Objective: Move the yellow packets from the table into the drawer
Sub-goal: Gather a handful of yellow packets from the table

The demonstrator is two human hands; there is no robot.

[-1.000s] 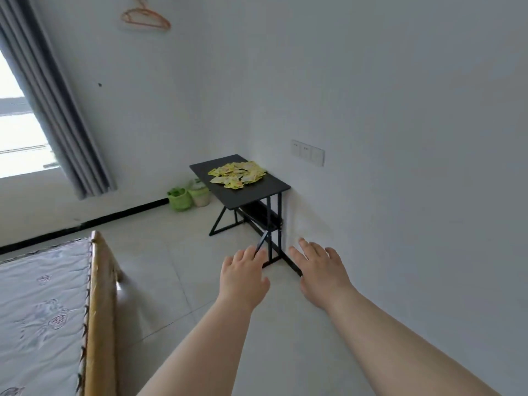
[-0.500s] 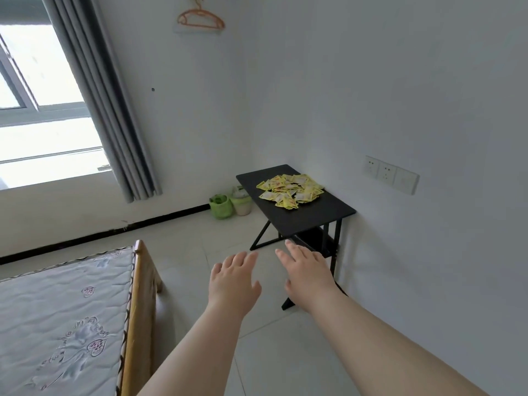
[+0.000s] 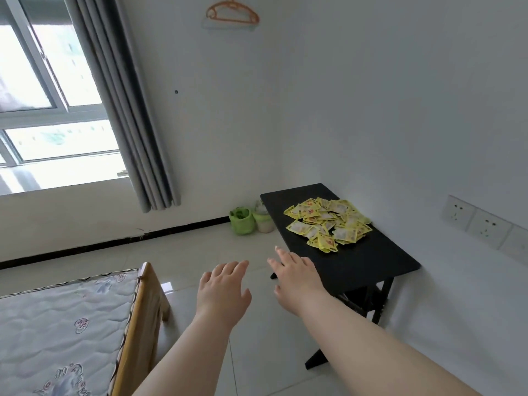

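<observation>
A loose heap of yellow packets point(image 3: 328, 224) lies on the far half of a small black table point(image 3: 365, 261) that stands against the right wall. My left hand point(image 3: 223, 290) is stretched out over the floor in front of the table, palm down, fingers apart, holding nothing. My right hand point(image 3: 294, 277) hovers at the table's near left edge, also open and empty, a little short of the packets. Under the tabletop a dark part of the frame point(image 3: 363, 301) shows; no drawer can be made out.
A bed with a wooden frame point(image 3: 137, 318) and patterned mattress point(image 3: 57, 324) fills the lower left. Two small green and white bins point(image 3: 251, 220) stand in the corner. A grey curtain point(image 3: 125, 104) hangs by the window. Wall sockets point(image 3: 485, 224) are on the right wall.
The view has swung left and closer to the table, which now looms larger at the right. Both hands have stayed outstretched, and the right one has reached the table's near edge.
</observation>
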